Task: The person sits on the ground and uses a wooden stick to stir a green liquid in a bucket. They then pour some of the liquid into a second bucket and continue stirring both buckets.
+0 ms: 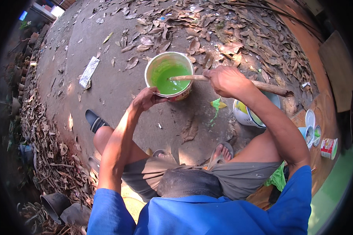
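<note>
A round bucket (149, 73) with bright green paint (168, 83) inside stands on the ground ahead of me. My left hand (147, 98) grips its near left rim, thumb over the edge and fingers beneath. In my right hand (227, 81) is a wooden stick (266, 87), held with the fingers wrapped round it. The stick's left end reaches over the rim into the bucket, at the paint; its thick end points out to the right past my wrist. A white paint pail (243, 113) stands below my right forearm, partly hidden by it.
Green paint is spilled on a leaf (216, 104) between bucket and pail. Small paint cans (328, 149) and a round lid (310, 118) lie at the right. Dry leaves (231, 49) cover the far ground. A silvery wrapper (89, 72) and a loose sandal (93, 119) are at the left.
</note>
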### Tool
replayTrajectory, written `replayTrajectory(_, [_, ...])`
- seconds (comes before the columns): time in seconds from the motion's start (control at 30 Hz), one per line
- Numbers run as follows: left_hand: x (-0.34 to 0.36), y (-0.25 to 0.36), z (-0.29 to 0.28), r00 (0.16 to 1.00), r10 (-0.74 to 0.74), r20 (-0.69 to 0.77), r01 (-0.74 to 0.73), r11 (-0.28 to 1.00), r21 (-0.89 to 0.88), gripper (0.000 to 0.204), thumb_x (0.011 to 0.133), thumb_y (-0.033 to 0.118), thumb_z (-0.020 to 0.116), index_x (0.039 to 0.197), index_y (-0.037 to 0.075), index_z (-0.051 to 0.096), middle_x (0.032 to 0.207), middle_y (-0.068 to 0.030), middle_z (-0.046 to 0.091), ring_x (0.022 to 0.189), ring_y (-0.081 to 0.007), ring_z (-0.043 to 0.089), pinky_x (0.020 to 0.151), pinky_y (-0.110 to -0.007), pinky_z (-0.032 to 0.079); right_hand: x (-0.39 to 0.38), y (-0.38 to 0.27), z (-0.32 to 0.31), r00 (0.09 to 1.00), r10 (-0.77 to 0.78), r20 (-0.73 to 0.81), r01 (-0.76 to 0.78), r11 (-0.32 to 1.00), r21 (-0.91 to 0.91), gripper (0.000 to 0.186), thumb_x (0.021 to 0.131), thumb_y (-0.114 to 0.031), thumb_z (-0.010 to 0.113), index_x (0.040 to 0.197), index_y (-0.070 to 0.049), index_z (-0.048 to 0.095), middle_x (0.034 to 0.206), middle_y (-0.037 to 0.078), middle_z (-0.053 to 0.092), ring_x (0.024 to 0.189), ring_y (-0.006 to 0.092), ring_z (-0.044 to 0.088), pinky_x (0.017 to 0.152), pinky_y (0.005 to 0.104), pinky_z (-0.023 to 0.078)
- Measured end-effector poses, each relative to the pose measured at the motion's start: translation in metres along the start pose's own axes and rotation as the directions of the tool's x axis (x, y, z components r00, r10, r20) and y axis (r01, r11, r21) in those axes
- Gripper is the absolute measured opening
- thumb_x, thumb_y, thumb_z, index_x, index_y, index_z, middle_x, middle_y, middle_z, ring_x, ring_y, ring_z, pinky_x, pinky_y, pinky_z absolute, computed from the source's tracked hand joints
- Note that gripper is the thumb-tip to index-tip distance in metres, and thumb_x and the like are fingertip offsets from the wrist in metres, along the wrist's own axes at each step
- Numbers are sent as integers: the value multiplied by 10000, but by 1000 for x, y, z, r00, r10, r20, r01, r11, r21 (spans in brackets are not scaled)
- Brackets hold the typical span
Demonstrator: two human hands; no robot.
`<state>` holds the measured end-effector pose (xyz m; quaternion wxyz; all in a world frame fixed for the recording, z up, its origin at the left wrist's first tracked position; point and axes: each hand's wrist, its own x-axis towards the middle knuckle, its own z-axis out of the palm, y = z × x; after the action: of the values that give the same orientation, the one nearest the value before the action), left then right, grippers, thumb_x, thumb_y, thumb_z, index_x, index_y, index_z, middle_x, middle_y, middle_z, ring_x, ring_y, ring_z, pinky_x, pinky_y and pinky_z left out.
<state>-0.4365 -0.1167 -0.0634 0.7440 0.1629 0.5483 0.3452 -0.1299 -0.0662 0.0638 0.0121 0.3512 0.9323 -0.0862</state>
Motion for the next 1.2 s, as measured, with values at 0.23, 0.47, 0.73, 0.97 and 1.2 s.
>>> replayTrajectory(0.23, [-16,-3,19,973,189,-130,-180,981,76,364,926,35,406,1270,-72,357,1153,-200,571,939,-307,668,790,-394,606,-14,-10,3,996,48,-76,-58,990,-125,277,841,-103,482,1090,-24,571,843,121,602,841,292,607,766,422,464])
replayTrajectory(0.47, [-26,-3,23,933,352,-77,-334,925,183,454,934,68,427,1364,61,282,1225,-173,533,970,-285,658,785,-431,602,-36,-31,14,993,64,-100,-71,995,-68,348,915,-132,431,1229,-71,568,777,181,614,727,352,621,649,467,480])
replayTrajectory(0.73, [-37,-5,45,913,402,-67,-365,880,304,543,942,91,428,1432,115,196,1253,-180,509,1008,-282,644,751,-422,607,-44,-28,1,985,159,-63,-161,987,-22,312,916,-120,437,1178,-32,582,770,189,607,711,349,619,632,460,483])
replayTrajectory(0.97, [-36,-7,49,909,411,-66,-369,870,327,601,932,94,447,1454,144,153,1275,-199,491,1003,-299,645,739,-417,610,-67,-32,-12,979,182,92,-182,983,-14,302,896,-112,454,1147,4,574,826,197,607,733,337,623,652,429,487])
replayTrajectory(1.2, [-36,-7,58,909,412,-63,-369,865,341,619,931,78,442,1462,151,132,1278,-199,489,990,-292,648,739,-407,611,-62,-3,6,977,41,-211,-76,984,-161,312,871,-93,500,1167,-91,599,769,190,588,717,355,619,615,450,494])
